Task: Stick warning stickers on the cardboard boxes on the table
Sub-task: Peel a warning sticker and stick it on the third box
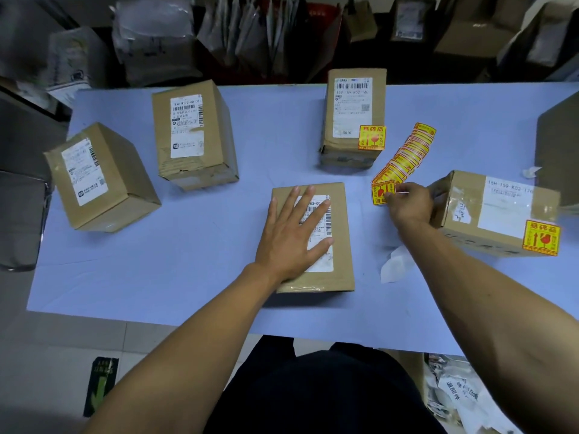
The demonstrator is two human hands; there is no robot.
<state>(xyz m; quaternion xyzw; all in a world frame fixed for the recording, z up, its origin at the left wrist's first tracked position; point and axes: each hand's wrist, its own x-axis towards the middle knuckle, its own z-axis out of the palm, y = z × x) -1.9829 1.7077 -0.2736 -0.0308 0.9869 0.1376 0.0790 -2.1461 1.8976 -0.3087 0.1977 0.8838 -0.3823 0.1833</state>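
Observation:
Several cardboard boxes stand on the pale blue table (188, 270). My left hand (293, 233) lies flat, fingers spread, on the near middle box (340, 274), which bears a white shipping label. My right hand (409, 205) pinches the near end of a fanned strip of yellow-and-red warning stickers (404, 158) lying on the table. The far middle box (354, 117) carries a warning sticker (372, 138) at its near right corner. So does the right box (495, 211), with its sticker (541, 238). The two left boxes (192, 133) (100, 178) show only shipping labels.
A peeled white backing paper (396, 266) lies by my right forearm, and another scrap (531, 172) sits at the far right. A large dark box (559, 148) stands at the right edge. Parcels and bags pile up behind the table. Paper waste (463, 393) lies on the floor.

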